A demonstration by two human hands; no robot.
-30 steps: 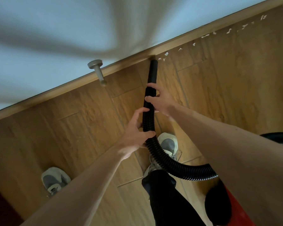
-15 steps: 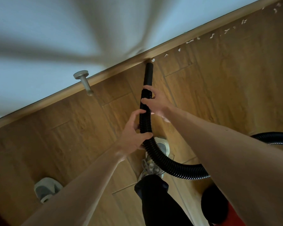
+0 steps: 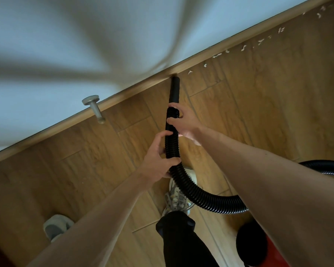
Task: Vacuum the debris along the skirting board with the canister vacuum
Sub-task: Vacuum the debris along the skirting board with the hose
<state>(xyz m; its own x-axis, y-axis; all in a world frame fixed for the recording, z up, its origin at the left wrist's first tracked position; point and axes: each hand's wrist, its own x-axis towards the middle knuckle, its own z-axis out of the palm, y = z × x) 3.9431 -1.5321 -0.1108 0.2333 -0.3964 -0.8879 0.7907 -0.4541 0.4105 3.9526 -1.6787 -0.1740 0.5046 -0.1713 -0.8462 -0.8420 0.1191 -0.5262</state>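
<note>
A black ribbed vacuum hose (image 3: 193, 191) curves up from the red canister (image 3: 268, 249) at the lower right. Its smooth black nozzle (image 3: 175, 89) touches the wooden skirting board (image 3: 123, 96) at the floor edge. My right hand (image 3: 183, 122) grips the hose just behind the nozzle. My left hand (image 3: 158, 157) holds the hose lower down. White scraps of debris (image 3: 243, 48) lie in a line along the skirting board to the right of the nozzle, up to the top right corner.
A grey metal door stop (image 3: 94, 106) sticks out of the skirting board to the left of the nozzle. My two shoes (image 3: 56, 227) stand on the wood-look floor; one (image 3: 178, 197) is under the hose. The white wall fills the upper left.
The nozzle has slid right along the skirting board, and the scraps nearest its tip are gone. The view has drifted with it. Both hands keep their grip on the hose.
</note>
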